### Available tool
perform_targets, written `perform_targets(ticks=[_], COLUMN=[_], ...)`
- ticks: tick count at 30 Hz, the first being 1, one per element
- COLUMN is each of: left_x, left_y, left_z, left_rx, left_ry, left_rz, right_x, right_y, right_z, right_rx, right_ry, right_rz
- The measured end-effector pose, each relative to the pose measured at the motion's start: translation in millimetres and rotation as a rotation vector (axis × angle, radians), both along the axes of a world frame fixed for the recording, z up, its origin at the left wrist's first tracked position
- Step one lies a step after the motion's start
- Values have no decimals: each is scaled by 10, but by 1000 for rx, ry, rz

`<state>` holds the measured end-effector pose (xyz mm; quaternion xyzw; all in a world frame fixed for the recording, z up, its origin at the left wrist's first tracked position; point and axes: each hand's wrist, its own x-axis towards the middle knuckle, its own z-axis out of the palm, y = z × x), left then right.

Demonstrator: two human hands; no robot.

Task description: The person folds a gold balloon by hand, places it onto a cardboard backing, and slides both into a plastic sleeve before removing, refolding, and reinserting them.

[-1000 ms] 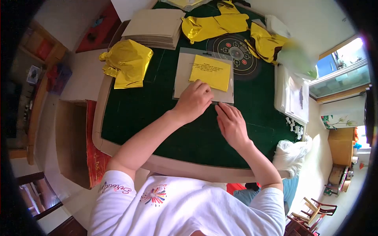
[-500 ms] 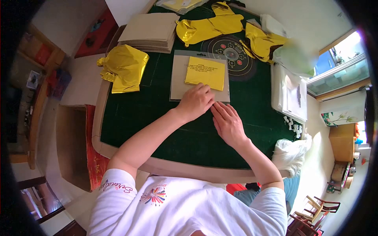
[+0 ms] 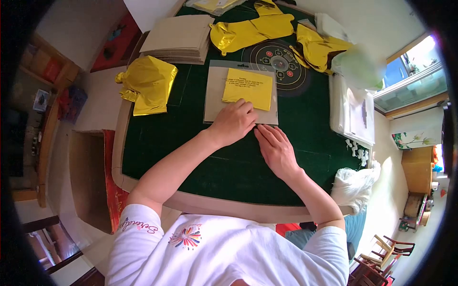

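A clear plastic bag (image 3: 267, 74) with a hang hole and printed black text lies flat on the green tabletop. Inside it are a grey-brown cardboard sheet (image 3: 214, 97) and a folded gold foil balloon (image 3: 248, 93). My left hand (image 3: 234, 123) is closed, its fingers curled and pinching at the bag's near edge; the fingertips are partly hidden. Close beside it, my right hand (image 3: 276, 150) lies with fingers stretched out together, the tips at the same edge.
Stacked cardboard sheets (image 3: 179, 38) sit at the back left, above a crumpled gold foil balloon (image 3: 148, 86). More gold foil (image 3: 253, 33) lies at the back near a round dial (image 3: 279, 64). Plastic bags (image 3: 353, 109) and a white string bundle (image 3: 355, 186) line the right side.
My left hand has shifted slightly left along the bag's near edge, and a small gap now shows between my hands. The view has moved slightly.
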<state>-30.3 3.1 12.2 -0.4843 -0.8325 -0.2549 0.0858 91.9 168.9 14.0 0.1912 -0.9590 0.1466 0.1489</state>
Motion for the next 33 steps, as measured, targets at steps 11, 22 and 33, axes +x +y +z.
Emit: perform_targets(ticks=[11, 22, 33], left_x=[51, 46, -12], left_y=[-111, -195, -123], left_z=[80, 51, -32], left_rx=[-12, -39, -61], left_ry=[-191, -180, 27], left_rz=[-62, -74, 54], right_x=[115, -68, -5], right_y=[183, -107, -126], right_z=[99, 78, 24], right_rx=[-11, 56, 152], right_ry=[-19, -3, 22], right_rz=[-84, -39, -22])
